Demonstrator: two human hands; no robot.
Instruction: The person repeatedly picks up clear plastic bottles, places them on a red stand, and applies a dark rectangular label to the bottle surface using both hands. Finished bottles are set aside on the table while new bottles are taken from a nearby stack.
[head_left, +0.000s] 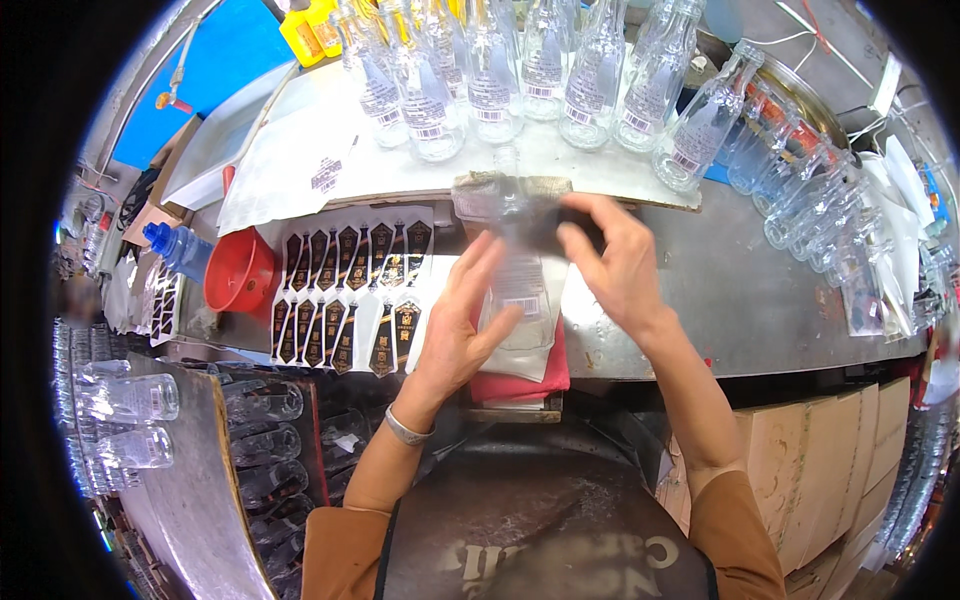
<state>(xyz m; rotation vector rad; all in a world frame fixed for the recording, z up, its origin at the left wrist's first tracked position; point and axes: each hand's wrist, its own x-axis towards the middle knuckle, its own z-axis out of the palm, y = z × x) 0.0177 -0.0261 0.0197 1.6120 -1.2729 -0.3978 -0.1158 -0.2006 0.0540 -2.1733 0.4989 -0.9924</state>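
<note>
Clear glass bottle (pixel 517 262) lying flat, clasped between left hand (pixel 462 325) under lower body and right hand (pixel 612 262) curled over shoulder, possibly pressing label. Just right of bottle-shaped label sheet (pixel 350 297); below standing bottle row (pixel 520 75); above red cloth (pixel 525 378).

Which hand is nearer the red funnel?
Left. The left hand holds the clear bottle just right of the label sheets beside the red funnel; the right hand is farther right.
</note>
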